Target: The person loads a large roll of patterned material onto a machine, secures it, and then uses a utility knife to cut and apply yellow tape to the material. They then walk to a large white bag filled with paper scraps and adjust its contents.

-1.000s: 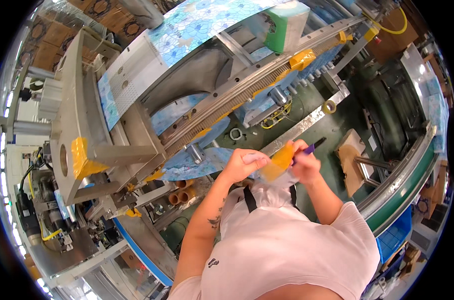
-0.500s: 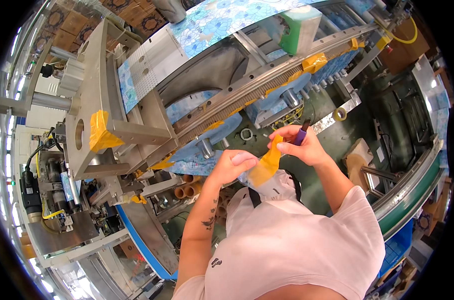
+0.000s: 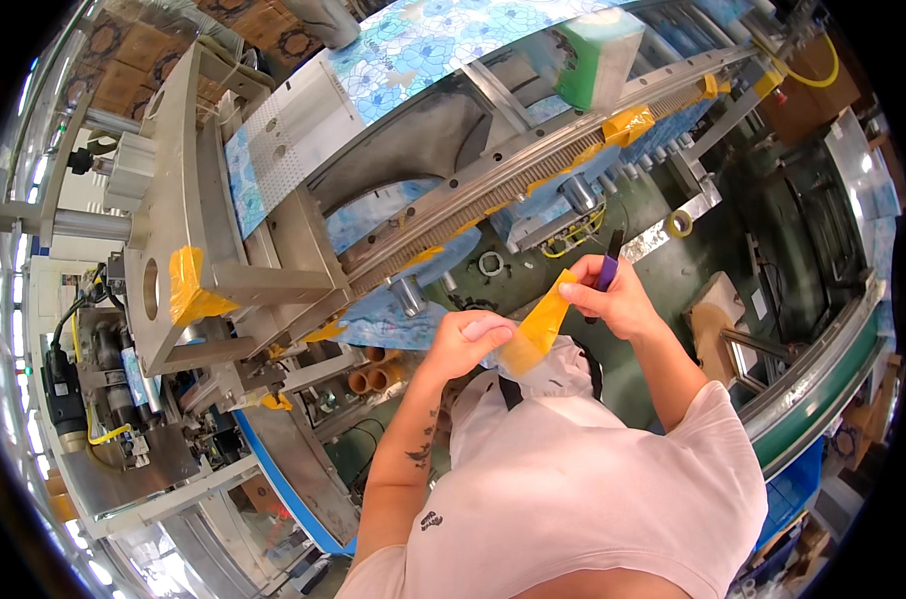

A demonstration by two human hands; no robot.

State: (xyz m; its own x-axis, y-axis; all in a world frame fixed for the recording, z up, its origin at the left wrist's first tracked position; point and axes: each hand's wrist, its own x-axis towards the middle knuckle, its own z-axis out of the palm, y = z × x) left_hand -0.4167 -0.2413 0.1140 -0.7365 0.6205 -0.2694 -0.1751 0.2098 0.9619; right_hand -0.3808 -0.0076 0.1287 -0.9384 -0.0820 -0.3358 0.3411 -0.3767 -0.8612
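Observation:
A strip of yellow tape stretches slantwise between my hands, in front of my shirt. My left hand is closed around its lower left end, along with something pale that I cannot make out. Pinched between thumb and fingers of my right hand is the tape's upper end. That same hand also grips a slim purple-handled tool with dark ends; its exact kind is unclear. Both hands hang near the machine's toothed rail, touching none of it.
Blue flower-patterned film runs over the machine, with a green-and-white block on top. Yellow tape patches cover the frame's corner. A tape roll lies on a metal bar at right. Cardboard tubes sit below left.
My right hand has shifted slightly right, drawing the tape straighter. The purple-handled tool has turned more upright. My left hand has hardly moved.

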